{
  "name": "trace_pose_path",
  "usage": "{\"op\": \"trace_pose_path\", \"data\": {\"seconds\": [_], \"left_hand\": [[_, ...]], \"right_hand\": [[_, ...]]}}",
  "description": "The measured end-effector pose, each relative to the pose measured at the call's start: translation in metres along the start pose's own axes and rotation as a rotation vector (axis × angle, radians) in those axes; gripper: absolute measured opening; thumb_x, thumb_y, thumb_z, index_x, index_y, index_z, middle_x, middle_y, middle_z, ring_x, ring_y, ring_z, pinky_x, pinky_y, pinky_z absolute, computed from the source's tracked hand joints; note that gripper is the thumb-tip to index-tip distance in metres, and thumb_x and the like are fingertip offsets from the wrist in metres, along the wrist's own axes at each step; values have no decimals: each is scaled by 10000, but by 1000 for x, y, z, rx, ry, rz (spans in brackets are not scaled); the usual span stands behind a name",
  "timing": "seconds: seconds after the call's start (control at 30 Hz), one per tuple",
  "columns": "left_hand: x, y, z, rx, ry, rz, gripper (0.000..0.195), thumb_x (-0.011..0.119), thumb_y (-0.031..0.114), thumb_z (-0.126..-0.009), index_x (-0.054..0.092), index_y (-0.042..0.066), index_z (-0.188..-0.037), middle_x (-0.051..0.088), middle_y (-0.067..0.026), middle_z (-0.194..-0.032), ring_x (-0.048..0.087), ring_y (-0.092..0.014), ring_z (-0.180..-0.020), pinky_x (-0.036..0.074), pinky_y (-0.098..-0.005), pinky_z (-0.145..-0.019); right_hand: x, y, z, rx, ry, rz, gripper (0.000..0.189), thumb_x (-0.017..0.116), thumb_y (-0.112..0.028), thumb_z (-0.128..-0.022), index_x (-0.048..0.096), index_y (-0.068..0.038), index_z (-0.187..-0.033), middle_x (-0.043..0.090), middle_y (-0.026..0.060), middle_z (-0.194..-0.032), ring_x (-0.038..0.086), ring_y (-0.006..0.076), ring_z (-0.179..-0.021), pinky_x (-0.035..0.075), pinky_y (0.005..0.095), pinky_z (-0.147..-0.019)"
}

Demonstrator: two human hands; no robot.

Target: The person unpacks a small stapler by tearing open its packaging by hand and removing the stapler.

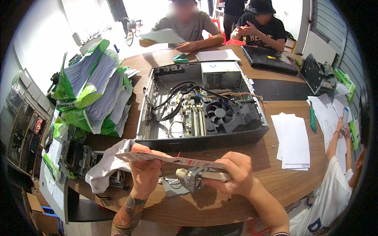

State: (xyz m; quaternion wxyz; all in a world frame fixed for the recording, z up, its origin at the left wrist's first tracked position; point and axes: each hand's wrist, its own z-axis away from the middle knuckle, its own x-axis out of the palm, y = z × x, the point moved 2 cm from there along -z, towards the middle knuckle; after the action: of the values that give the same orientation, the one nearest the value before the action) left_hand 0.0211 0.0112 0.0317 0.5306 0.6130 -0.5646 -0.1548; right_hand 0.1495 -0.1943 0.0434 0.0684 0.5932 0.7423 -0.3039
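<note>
My left hand (144, 172) grips the left end of a thin printed card (183, 160), thumb underneath. The card is tilted almost edge-on and bears writing. My right hand (237, 174) pinches its right end, together with a cream and grey device (192, 177) whose round end points left. What the device is, I cannot tell. Just beyond both hands lies an opened desktop computer case (203, 141), with its cooling fan (219, 113), memory modules (198, 119), black cables (174, 113) and power supply (221, 70) exposed. A small grey flat piece (174, 191) rests on the table under the device.
Paper stacks in green wrapping (94, 91) lean at left, near a white cloth (103, 169). White sheets (292, 141), a green box cutter (312, 119) and a black laptop (268, 60) lie to the right. Two people sit opposite; another person's hands (342, 129) hold a phone at right.
</note>
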Motion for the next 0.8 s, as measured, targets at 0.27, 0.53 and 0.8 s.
{"op": "trace_pose_path", "data": {"seconds": [0.27, 0.53, 0.8], "left_hand": [[-1, -2, 1, 11, -33, 24, 304, 647, 59, -878, 372, 79, -1005, 649, -173, -923, 659, -292, -873, 533, -450, -852], [-1, 0, 2, 16, 37, 37, 315, 637, 22, -872, 375, 81, -1036, 641, -145, -960, 647, -257, -918, 533, -395, -864], [-2, -4, 1, 1, 16, 20, 301, 636, 49, -882, 372, 83, -1023, 641, -148, -928, 658, -282, -877, 546, -430, -831]], "right_hand": [[-5, -4, 0, -18, -89, 109, 341, 829, -307, -667, 644, -46, -786, 557, 56, -623, 557, 209, -516, 413, 313, -458], [-2, -4, -1, -9, 1, 30, 378, 835, -334, -665, 629, -67, -837, 567, 54, -660, 565, 216, -540, 447, 324, -487], [-2, -4, -2, -17, -9, 19, 353, 832, -314, -670, 631, -73, -833, 574, 51, -668, 567, 212, -540, 439, 322, -479]]}}
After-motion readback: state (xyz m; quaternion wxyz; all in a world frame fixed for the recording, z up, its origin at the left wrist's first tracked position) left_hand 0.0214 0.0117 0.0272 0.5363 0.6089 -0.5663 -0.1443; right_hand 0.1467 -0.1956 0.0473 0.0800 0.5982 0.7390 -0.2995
